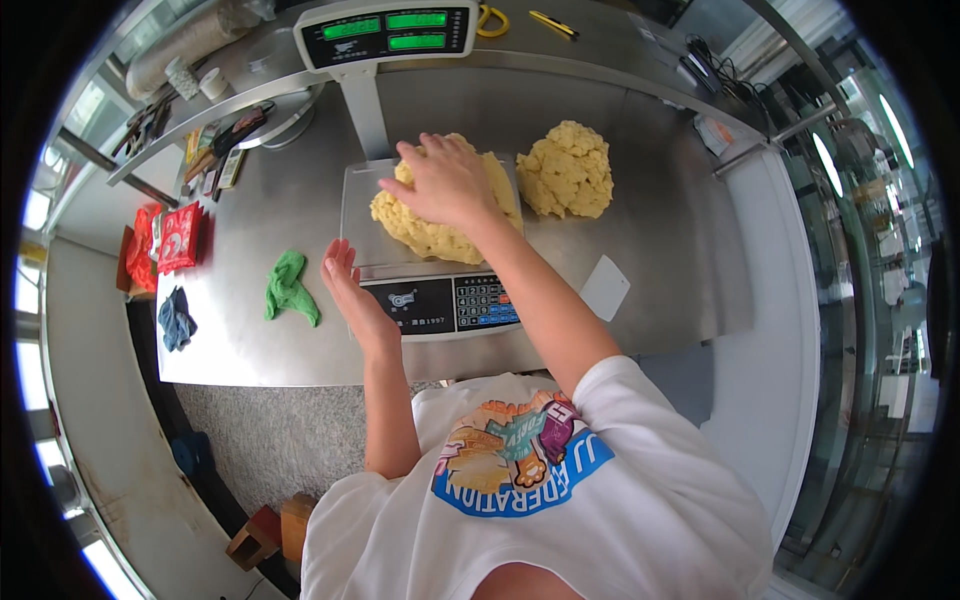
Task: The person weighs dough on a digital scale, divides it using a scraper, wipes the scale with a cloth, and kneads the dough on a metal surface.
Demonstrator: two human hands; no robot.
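A large lump of yellow dough rests on the clear tray of a digital scale. My right hand lies over the top of this dough with its fingers spread, holding nothing. By the near left corner of the tray, my left hand is raised with its palm turned towards the scale. It is empty, its fingers held nearly together and its thumb apart. A second lump of dough sits on the steel table just right of the tray. The scale's display glows green at the back.
Left of the scale lie a green cloth, a blue cloth and a red packet. A white dough scraper lies at the right. The steel shelf behind holds a yellow cutter knife and yellow-handled scissors.
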